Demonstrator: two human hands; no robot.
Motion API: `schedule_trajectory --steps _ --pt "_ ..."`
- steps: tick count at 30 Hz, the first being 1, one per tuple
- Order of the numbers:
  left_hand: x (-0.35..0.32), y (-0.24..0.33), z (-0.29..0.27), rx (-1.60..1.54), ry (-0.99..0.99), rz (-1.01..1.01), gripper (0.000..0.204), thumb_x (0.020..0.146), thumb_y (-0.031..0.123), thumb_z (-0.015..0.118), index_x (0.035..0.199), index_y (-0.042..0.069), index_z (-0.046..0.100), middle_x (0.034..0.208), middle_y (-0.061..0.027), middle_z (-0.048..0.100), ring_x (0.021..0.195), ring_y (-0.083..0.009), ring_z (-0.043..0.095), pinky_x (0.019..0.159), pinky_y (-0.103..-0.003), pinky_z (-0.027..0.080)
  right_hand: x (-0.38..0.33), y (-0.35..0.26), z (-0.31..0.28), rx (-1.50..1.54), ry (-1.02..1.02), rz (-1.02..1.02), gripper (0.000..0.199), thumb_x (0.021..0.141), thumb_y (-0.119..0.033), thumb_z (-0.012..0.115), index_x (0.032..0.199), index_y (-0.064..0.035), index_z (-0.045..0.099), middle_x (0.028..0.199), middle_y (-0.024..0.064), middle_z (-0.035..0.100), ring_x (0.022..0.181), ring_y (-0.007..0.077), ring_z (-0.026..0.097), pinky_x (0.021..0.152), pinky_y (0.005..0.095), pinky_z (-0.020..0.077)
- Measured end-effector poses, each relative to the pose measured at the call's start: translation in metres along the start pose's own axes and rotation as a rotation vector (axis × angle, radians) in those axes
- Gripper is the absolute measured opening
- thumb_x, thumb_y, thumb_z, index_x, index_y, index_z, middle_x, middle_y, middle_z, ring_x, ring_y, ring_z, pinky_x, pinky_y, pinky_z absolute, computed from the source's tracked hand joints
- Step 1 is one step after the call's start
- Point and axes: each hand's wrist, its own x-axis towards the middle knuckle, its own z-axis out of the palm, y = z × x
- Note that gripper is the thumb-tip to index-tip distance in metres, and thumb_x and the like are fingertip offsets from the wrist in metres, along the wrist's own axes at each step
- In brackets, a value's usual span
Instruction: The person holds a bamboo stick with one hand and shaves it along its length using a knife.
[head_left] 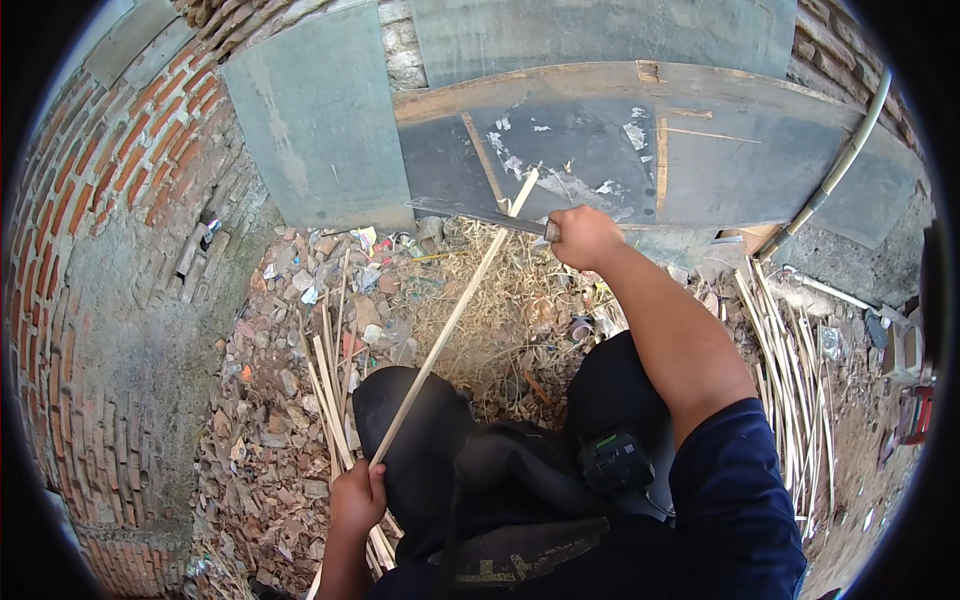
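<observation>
A long pale bamboo strip [450, 325] slants up and away from beside my left thigh. My left hand [357, 497] is closed round its lower end. My right hand [587, 238], arm stretched forward, grips the handle of a long knife [470, 211]. The dark blade points left and crosses the strip near its far end. A small curl stands up where blade and strip meet. Below them, a heap of thin shavings [450, 290] covers the ground between my knees and the boards.
More pale strips [328, 385] lie by my left leg, and a bundle of strips [790, 390] lies at right. Grey boards [320, 130] lean at the far side. A brick wall [100, 330] stands at left. Rubble [265, 450] covers the ground. A black device [615, 462] rests at my lap.
</observation>
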Motion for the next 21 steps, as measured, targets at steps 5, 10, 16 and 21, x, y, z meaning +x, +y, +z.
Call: schedule_trajectory --steps 5,10,16,21 --pt "-0.010 -0.001 -0.004 -0.080 0.040 0.002 0.031 0.100 0.026 0.057 0.080 0.002 0.055 0.062 -0.0242 0.059 0.062 -0.0478 0.061 0.055 -0.053 0.046 -0.011 -0.017 -0.016 -0.004 -0.005 -0.148 0.036 0.077 -0.021 0.067 0.112 -0.0127 0.069 0.094 0.0188 0.072 0.093 0.0367 0.070 0.084 0.0490 0.0563" --pt "-0.036 -0.025 -0.002 -0.191 -0.044 -0.059 0.033 0.102 0.025 0.053 0.078 0.001 0.055 0.060 -0.0234 0.057 0.060 -0.0466 0.061 0.054 -0.050 0.046 -0.010 0.002 -0.013 -0.039 -0.024 -0.195 0.030 0.077 -0.022 0.068 0.106 -0.0129 0.069 0.091 0.0181 0.072 0.093 0.0365 0.070 0.083 0.0496 0.0559" --pt "-0.035 -0.019 -0.006 -0.141 -0.054 -0.095 0.034 0.102 0.024 0.053 0.077 0.001 0.054 0.059 -0.0225 0.056 0.059 -0.0465 0.060 0.054 -0.049 0.045 -0.014 -0.024 -0.015 -0.072 -0.068 -0.222 0.026 0.078 -0.022 0.067 0.101 -0.0125 0.069 0.090 0.0165 0.072 0.092 0.0363 0.070 0.083 0.0498 0.0558" --pt "-0.035 -0.029 0.002 -0.128 -0.038 -0.109 0.033 0.101 0.025 0.055 0.078 0.001 0.053 0.060 -0.0234 0.056 0.060 -0.0484 0.059 0.054 -0.051 0.045 -0.002 -0.014 -0.021 -0.064 -0.057 -0.091 0.029 0.079 -0.021 0.066 0.107 -0.0141 0.069 0.097 0.0142 0.073 0.094 0.0355 0.070 0.084 0.0489 0.0560"
